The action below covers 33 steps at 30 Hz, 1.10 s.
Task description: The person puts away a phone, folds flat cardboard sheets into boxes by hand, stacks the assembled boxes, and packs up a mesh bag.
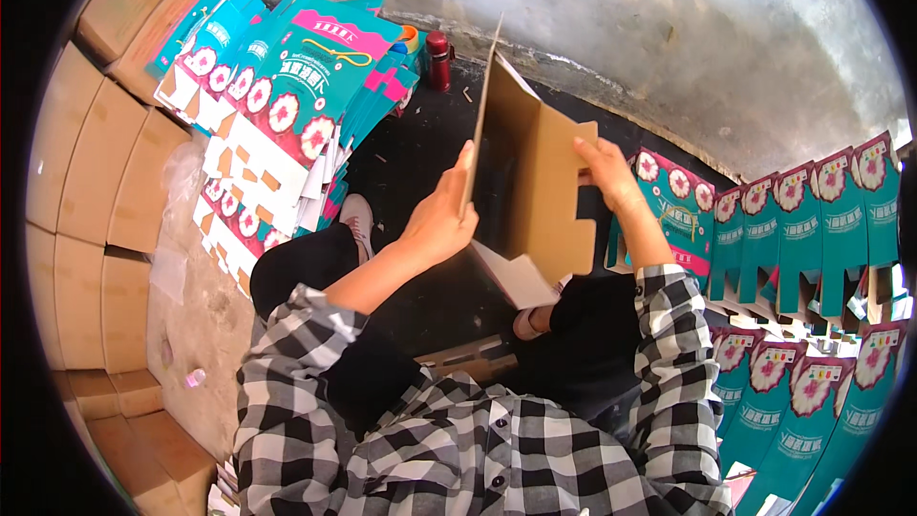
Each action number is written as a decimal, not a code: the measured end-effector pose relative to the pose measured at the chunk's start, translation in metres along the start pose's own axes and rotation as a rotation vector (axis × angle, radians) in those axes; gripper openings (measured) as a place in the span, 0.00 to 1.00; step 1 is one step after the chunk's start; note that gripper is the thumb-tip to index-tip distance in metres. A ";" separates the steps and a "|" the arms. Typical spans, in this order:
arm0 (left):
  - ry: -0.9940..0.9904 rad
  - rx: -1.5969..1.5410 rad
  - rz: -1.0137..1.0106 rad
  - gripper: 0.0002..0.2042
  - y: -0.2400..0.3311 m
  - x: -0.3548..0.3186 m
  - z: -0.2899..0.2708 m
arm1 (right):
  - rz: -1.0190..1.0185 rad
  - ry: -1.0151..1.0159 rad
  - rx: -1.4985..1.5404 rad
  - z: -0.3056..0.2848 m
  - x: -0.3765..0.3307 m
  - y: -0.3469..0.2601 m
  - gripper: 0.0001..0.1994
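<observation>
I hold a brown cardboard box blank upright over my lap, partly folded, with its plain inner side facing me. My left hand presses flat against its left panel, thumb along the edge. My right hand grips the top right flap. A lower flap hangs down between my knees. Both sleeves are black-and-white check.
Flat teal printed cartons with flower pictures lie stacked at the upper left. Folded teal cartons stand in rows at the right. Brown shipping boxes line the left side. A dark red bottle stands by the grey wall.
</observation>
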State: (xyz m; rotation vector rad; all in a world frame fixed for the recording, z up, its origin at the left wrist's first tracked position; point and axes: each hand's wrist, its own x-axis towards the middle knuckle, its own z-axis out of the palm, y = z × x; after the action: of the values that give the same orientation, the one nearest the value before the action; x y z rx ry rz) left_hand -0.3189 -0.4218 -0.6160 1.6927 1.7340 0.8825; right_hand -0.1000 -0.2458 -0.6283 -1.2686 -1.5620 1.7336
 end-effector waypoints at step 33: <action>-0.325 0.466 0.375 0.34 -0.013 -0.047 -0.003 | -0.294 0.282 -1.418 0.006 0.063 0.001 0.29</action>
State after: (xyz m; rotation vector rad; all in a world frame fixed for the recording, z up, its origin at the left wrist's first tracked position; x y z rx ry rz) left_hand -0.3268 -0.4684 -0.6272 2.3688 1.4961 0.3216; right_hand -0.1336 -0.1970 -0.6494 -1.5457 -2.6512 0.0249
